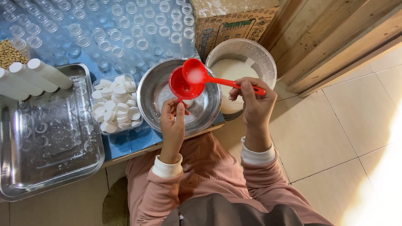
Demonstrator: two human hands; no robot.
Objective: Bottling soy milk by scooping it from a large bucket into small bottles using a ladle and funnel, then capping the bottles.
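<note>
My right hand grips the handle of a red ladle holding white liquid, its bowl tipped over a red funnel. My left hand holds the funnel's lower part; whatever sits under the funnel is hidden by my fingers. Both are above a round steel bowl. Just right of it stands a bucket of white liquid.
A clear tub of white caps sits left of the bowl. A steel tray holds filled white bottles at its far end. Several empty clear bottles cover the blue table. Soybeans, a cardboard box, tiled floor at right.
</note>
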